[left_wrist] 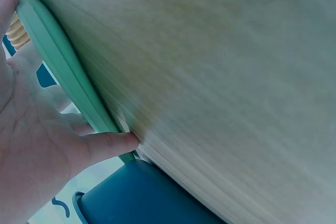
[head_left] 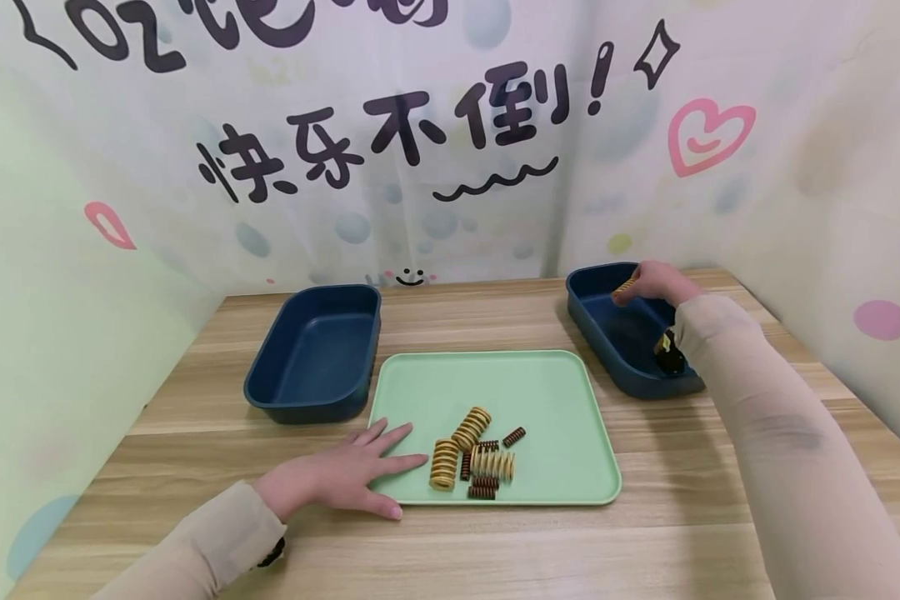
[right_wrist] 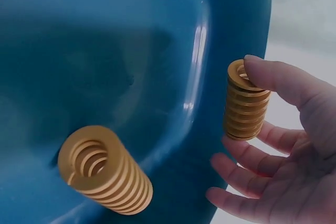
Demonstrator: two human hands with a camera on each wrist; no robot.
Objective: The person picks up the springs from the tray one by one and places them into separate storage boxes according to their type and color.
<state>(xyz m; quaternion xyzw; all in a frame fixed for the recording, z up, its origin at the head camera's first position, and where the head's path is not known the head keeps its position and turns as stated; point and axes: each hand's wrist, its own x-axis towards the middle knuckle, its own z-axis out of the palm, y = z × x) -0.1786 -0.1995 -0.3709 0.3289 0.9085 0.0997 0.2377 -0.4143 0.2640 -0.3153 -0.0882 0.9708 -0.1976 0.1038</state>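
Over the right blue bin (head_left: 603,333), my right hand (head_left: 663,282) pinches a yellow coil spring (right_wrist: 245,109) between thumb and fingers. Another yellow coil spring (right_wrist: 113,174) lies in that bin in the right wrist view. My left hand (head_left: 345,473) rests with spread fingers at the left edge of a pale green tray (head_left: 547,396). Close to its fingertips, yellow springs (head_left: 443,465) and several small dark brown springs (head_left: 482,492) lie grouped on the tray. In the left wrist view, the left fingers lie along the tray's rim (left_wrist: 58,56).
A second blue bin (head_left: 258,392) stands at the back left, beside the tray. The wooden table (head_left: 495,550) meets a printed cloth (head_left: 450,217) behind the bins. A wall rises at the left, and cloth hangs at the right.
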